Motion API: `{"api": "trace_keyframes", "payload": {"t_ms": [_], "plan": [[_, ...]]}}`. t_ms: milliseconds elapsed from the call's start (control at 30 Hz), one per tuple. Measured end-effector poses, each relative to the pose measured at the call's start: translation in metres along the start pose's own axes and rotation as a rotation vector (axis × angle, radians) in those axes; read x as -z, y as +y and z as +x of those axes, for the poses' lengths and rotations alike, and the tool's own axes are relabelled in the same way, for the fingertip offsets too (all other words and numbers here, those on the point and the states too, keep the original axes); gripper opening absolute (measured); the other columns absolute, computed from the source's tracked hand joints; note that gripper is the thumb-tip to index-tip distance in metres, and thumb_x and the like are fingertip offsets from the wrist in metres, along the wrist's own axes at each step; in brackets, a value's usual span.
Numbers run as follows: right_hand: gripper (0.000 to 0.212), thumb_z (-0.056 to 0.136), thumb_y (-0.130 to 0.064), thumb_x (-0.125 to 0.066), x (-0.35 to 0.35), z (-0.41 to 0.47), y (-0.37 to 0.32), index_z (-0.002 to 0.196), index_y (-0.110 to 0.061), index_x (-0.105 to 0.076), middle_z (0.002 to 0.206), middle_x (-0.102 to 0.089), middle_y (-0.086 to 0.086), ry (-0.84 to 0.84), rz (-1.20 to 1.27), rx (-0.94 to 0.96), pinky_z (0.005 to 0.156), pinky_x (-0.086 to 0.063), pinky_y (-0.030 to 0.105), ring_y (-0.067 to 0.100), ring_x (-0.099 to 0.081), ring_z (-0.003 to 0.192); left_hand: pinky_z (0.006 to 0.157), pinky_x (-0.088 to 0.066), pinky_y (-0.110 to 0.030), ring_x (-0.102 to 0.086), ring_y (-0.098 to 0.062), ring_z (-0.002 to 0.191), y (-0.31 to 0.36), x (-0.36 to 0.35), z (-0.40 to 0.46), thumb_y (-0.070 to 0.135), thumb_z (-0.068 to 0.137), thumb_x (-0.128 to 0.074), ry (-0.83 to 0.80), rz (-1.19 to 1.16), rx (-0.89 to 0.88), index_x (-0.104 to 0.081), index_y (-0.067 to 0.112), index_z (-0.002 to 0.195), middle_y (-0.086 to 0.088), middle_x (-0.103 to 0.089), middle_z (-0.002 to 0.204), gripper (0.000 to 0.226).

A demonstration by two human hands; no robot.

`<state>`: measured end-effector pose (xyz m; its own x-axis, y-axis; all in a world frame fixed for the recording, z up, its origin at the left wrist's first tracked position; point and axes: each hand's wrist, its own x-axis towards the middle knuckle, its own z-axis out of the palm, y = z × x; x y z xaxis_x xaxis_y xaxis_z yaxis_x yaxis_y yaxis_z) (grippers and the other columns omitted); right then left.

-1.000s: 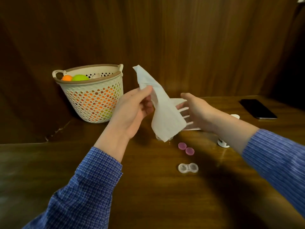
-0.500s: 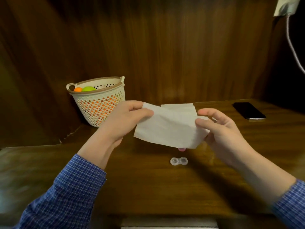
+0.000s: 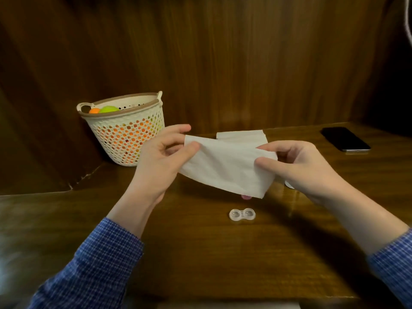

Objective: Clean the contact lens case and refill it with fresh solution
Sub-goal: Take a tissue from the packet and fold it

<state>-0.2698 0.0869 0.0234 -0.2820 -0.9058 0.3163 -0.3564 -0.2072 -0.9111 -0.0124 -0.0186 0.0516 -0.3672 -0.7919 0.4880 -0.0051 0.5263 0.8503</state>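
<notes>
Both the left hand (image 3: 160, 159) and right hand (image 3: 296, 166) pinch a plain, unprinted white tissue (image 3: 225, 168) between thumb and fingers above the open lens case (image 3: 242, 214) on the worktop (image 3: 200, 253).

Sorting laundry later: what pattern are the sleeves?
Blue-and-white small check on both sleeves, clearest in the head view.

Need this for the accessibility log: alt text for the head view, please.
Both hands, left hand and right hand, pinch a white tissue stretched above a wooden table. An open clear lens case lies below; a basket stands left, a phone right.
</notes>
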Motion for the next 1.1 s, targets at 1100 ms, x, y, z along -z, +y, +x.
{"api": "trace_keyframes", "payload": {"t_ms": [1100], "plan": [[0.022,0.1,-0.024,-0.061,-0.024,0.02,0.009,0.101,-0.007,-0.075,0.108,-0.079,0.008,-0.125,0.471,-0.328,0.081,-0.06,0.034,0.022,-0.075,0.101,0.104,-0.054,-0.044,-0.071,-0.011,0.115,-0.03,-0.06,0.015,0.021,0.105,-0.054,-0.331,-0.321,0.448,-0.067,0.037,0.116,0.013,-0.076,0.121,0.023]]}}
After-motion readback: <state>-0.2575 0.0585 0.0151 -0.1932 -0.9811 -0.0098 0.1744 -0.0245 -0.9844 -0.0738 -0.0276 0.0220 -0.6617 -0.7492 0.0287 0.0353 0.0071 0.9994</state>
